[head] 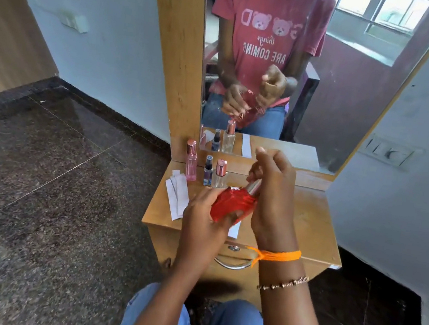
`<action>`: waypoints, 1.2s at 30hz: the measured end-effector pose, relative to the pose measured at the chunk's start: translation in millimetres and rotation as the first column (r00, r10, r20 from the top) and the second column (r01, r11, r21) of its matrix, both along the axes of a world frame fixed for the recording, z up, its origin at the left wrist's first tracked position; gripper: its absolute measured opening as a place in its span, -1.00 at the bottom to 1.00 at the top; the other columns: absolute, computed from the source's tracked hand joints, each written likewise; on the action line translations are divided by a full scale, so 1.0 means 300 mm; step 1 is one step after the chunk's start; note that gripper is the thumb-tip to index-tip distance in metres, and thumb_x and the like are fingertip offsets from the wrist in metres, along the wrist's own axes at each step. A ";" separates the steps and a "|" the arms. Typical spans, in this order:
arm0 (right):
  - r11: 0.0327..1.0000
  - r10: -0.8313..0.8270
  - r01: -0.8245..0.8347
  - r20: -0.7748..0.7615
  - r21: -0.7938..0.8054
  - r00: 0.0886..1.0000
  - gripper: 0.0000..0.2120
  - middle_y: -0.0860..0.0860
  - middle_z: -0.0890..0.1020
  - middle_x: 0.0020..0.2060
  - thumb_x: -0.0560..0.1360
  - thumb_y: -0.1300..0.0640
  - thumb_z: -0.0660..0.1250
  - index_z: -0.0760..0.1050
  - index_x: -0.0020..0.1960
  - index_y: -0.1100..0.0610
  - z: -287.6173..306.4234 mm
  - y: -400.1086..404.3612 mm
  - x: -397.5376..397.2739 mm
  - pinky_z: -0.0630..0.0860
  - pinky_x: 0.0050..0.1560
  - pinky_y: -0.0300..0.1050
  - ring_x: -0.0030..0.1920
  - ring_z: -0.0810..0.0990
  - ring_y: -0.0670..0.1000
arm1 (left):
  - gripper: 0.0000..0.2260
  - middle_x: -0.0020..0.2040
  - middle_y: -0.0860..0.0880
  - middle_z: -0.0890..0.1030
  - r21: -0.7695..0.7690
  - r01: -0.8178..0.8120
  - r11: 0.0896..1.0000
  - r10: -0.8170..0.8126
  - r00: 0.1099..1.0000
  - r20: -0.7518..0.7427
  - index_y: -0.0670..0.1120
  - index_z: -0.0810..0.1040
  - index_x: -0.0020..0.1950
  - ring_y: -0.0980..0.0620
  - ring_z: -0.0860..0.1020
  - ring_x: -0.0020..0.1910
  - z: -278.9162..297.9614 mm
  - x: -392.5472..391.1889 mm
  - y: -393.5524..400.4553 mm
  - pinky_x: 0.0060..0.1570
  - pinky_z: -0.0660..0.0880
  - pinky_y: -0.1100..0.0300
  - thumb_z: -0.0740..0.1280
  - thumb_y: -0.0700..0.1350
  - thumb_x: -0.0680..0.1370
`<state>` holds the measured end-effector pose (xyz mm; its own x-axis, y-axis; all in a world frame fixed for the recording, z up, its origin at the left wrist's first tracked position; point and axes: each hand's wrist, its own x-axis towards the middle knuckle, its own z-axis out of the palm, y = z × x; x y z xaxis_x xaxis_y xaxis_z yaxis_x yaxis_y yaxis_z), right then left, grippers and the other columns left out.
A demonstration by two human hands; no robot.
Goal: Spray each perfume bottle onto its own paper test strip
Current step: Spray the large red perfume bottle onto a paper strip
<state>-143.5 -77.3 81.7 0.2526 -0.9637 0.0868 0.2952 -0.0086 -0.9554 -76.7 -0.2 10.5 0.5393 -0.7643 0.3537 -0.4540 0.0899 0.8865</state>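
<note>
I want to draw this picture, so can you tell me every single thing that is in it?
red perfume bottle: one, red with a silvery top, held over the table
pink bottle: one, pink, back left of the table
small dark spray bottle: one, dark cap, beside the pink one
clear bottle: one, clear with a pink cap, right of the dark one
paper strips: several, white, left part of the table; another shows under the hands
table: one, wooden, with a drawer handle in front
mirror: one, wood-framed, behind the table
left hand: holds the red bottle's body
right hand: grips its top
</note>
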 end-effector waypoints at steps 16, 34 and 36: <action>0.876 0.234 -0.336 -0.303 -0.347 0.924 -0.83 0.04 0.53 -0.15 0.52 0.42 0.21 0.45 -0.05 0.18 0.022 -0.085 -0.100 0.46 -0.12 -0.19 -0.17 0.49 -0.10 | -0.72 -0.03 0.02 0.70 -0.080 0.220 0.972 -0.229 0.827 -0.514 0.01 0.60 0.10 0.07 0.65 -0.02 0.030 0.015 -0.051 -0.15 0.55 0.28 0.45 -0.01 0.40; 0.874 -0.410 0.159 -0.521 -0.460 0.749 -0.60 0.06 0.44 -0.01 0.33 0.33 0.49 0.39 0.08 0.22 -0.358 -0.097 -0.205 0.43 0.07 -0.13 0.04 0.47 0.07 | -0.70 0.00 0.05 0.69 -0.093 0.247 0.964 -0.255 0.776 -0.577 0.05 0.60 0.09 0.09 0.65 -0.01 0.001 0.031 -0.050 -0.16 0.55 0.30 0.46 -0.01 0.37; 0.843 -0.441 0.199 -0.432 -0.499 0.786 -0.66 -0.01 0.46 0.05 0.44 0.24 0.42 0.38 0.15 0.16 -0.317 -0.076 -0.213 0.44 0.15 -0.05 0.11 0.47 0.01 | -0.71 -0.01 0.05 0.69 -0.098 0.253 0.962 -0.263 0.777 -0.573 0.04 0.60 0.08 0.09 0.65 0.00 0.000 0.034 -0.053 -0.15 0.55 0.30 0.45 -0.01 0.37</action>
